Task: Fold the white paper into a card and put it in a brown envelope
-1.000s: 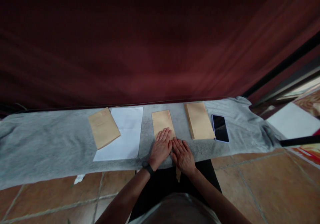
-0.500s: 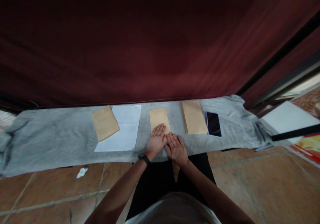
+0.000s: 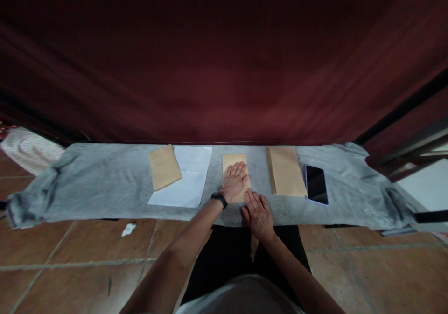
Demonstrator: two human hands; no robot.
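The left hand (image 3: 235, 181) lies flat, fingers spread, on the middle envelope (image 3: 235, 164) on the grey-covered bench (image 3: 105, 183). The right hand (image 3: 258, 213) rests open just beside its near edge, holding nothing. Pressing appears in hand; judged next, 1 firm flattening stroke.

A grey cloth (image 3: 105, 183) covers a long low surface in front of a dark red curtain (image 3: 210, 62). On the cloth lies a white sheet of paper (image 3: 191, 185) with a brown envelope (image 3: 164, 166) overlapping its left edge. Further right, a stack of brown envelopes (image 3: 287, 177) lies just beside a black phone (image 3: 316, 184). A small white scrap (image 3: 128, 229) lies on the tiled floor (image 3: 70, 258).
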